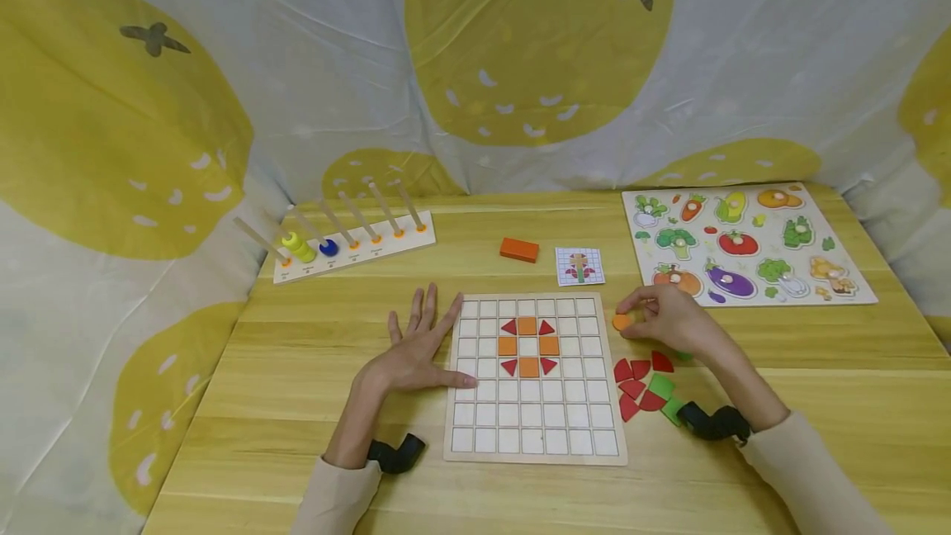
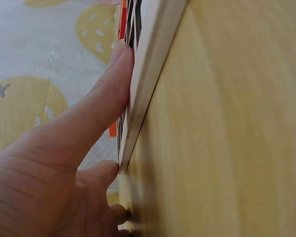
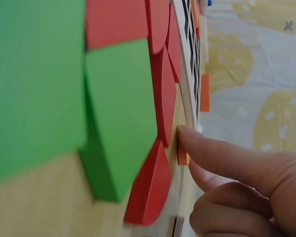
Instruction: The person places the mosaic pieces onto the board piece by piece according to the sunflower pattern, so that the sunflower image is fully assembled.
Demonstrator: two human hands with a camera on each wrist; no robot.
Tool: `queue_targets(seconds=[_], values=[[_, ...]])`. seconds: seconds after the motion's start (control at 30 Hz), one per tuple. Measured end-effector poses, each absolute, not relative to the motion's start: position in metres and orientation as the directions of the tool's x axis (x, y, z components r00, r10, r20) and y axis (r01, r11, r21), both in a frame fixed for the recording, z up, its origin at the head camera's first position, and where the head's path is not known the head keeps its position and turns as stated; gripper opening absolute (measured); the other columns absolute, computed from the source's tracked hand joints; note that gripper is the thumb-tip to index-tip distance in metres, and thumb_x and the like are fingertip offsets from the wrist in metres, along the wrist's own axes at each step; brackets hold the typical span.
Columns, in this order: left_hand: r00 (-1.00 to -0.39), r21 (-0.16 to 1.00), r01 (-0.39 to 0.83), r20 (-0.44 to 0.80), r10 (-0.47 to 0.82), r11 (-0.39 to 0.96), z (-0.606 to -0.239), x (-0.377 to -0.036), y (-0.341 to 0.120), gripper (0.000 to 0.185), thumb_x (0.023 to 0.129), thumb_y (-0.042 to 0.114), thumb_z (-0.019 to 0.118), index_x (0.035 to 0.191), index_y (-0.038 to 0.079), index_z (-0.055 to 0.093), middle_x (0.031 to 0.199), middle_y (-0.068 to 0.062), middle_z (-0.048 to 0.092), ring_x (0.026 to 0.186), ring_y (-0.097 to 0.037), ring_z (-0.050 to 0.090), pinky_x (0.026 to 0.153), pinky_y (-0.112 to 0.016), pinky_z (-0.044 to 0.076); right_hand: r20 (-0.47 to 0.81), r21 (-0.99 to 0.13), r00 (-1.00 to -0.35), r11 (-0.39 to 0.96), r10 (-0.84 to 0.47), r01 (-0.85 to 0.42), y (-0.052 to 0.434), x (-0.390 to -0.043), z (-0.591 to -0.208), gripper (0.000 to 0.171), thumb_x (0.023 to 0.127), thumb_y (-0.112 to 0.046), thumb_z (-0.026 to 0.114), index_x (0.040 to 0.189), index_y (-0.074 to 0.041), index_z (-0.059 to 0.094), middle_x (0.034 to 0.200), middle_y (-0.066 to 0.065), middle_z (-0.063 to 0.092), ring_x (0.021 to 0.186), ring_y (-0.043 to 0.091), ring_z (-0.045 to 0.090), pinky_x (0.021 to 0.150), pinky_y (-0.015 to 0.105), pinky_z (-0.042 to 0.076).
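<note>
A square-celled wooden grid board lies in the middle of the table, with orange squares and red triangles set in a ring on its upper part. My left hand spreads its fingers at the board's left edge; the thumb rests on the board and the index fingertip touches its upper left corner. Right of the board, my right hand pinches a small orange piece with a rounded edge between thumb and index finger, at table level. Red quarter-round pieces and green pieces lie loose just below that hand.
A pattern card and an orange block lie behind the board. At the back left stands a peg stand with yellow and blue rings. A vegetable puzzle board is at the back right. A fruit-print cloth hangs behind.
</note>
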State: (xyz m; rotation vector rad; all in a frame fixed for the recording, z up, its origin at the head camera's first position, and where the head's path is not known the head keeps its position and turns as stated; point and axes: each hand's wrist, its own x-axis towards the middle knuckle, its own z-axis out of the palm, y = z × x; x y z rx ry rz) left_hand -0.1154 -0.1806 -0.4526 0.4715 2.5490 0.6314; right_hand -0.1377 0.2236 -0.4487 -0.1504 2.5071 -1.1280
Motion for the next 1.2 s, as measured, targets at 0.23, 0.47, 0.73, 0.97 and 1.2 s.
queue_targets(seconds=[0.23,0.47,0.73,0.97,1.2], values=[[-0.834,0.548,0.222,-0.321,0.448,0.806,-0.457,-0.115,-0.185,0.127,0.08,0.066,0.079,0.168,0.025,-0.003,0.168,-0.021,-0.03,0.155,-0.042,-0.032,0.113,-0.077,-0.023,-0.261,-0.745,-0.92,0.667,-0.292,-0.001,0.22,-0.138,-0.447,0.027,0.087,-0.015,0.083,0.109,-0.002,0.075,0.063,-0.003,0.036,0.057,0.013,0.035,0.052,0.028,0.028],[-0.833,0.545,0.211,-0.335,0.441,0.812,-0.454,-0.114,-0.184,0.127,0.079,0.064,0.081,0.168,0.024,-0.001,0.169,-0.02,-0.029,0.156,-0.042,-0.03,0.114,-0.077,-0.022,-0.269,-0.814,-0.887,0.58,-0.375,0.001,0.183,-0.132,-0.443,0.025,0.088,-0.017,0.083,0.11,-0.007,0.078,0.061,-0.004,0.031,0.055,0.011,0.029,0.051,0.025,0.026],[-0.832,0.505,0.216,-0.352,0.428,0.836,-0.454,-0.115,-0.181,0.126,0.081,0.059,0.082,0.168,0.024,-0.002,0.169,-0.02,-0.03,0.156,-0.042,-0.029,0.114,-0.078,-0.02,-0.207,-0.851,-0.85,0.517,-0.485,-0.088,0.135,-0.132,-0.441,0.02,0.084,-0.013,0.086,0.103,-0.008,0.08,0.056,-0.005,0.033,0.054,0.01,0.03,0.054,0.023,0.028],[-0.835,0.51,0.213,-0.348,0.426,0.833,-0.453,-0.115,-0.181,0.127,0.08,0.06,0.083,0.168,0.025,-0.002,0.169,-0.019,-0.029,0.156,-0.042,-0.029,0.114,-0.078,-0.02,-0.246,-0.842,-0.837,0.536,-0.49,-0.067,0.114,-0.136,-0.445,0.017,0.083,-0.008,0.086,0.099,-0.007,0.08,0.057,-0.006,0.04,0.051,0.009,0.034,0.054,0.02,0.031],[-0.835,0.505,0.212,-0.352,0.424,0.837,-0.454,-0.116,-0.181,0.128,0.08,0.061,0.083,0.168,0.025,-0.002,0.169,-0.02,-0.029,0.156,-0.042,-0.029,0.114,-0.078,-0.019,-0.262,-0.845,-0.833,0.533,-0.488,-0.047,0.113,-0.135,-0.446,0.019,0.082,-0.006,0.086,0.101,-0.008,0.081,0.054,-0.005,0.041,0.049,0.01,0.034,0.052,0.02,0.031]])
